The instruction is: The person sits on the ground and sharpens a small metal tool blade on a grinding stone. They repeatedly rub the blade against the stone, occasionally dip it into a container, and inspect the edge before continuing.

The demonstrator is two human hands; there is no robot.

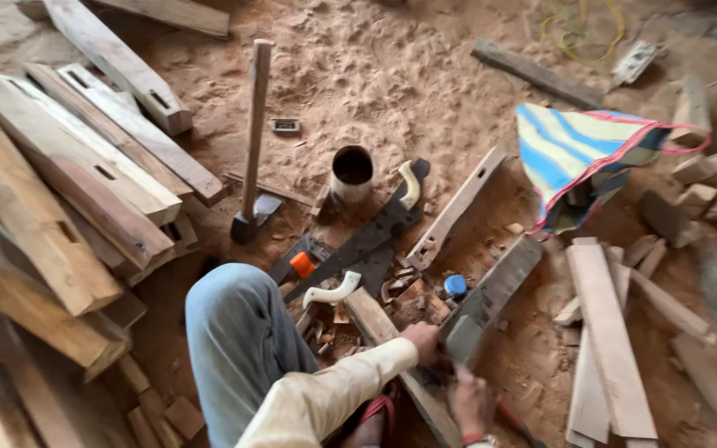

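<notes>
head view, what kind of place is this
Probably a rough carpentry workshop, worked on the ground. The floor is sawdust, cut beams are stacked on one side, and saws and an adze lie by the person's hands.

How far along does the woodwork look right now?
Already cut: mortised beams lie stacked at the left, with chips around the work spot. In hand: the left hand steadies a plank on the ground while the right hand works beside it; its tool is blurred. Left: plain boards lie at the right, apparently uncut.
</notes>
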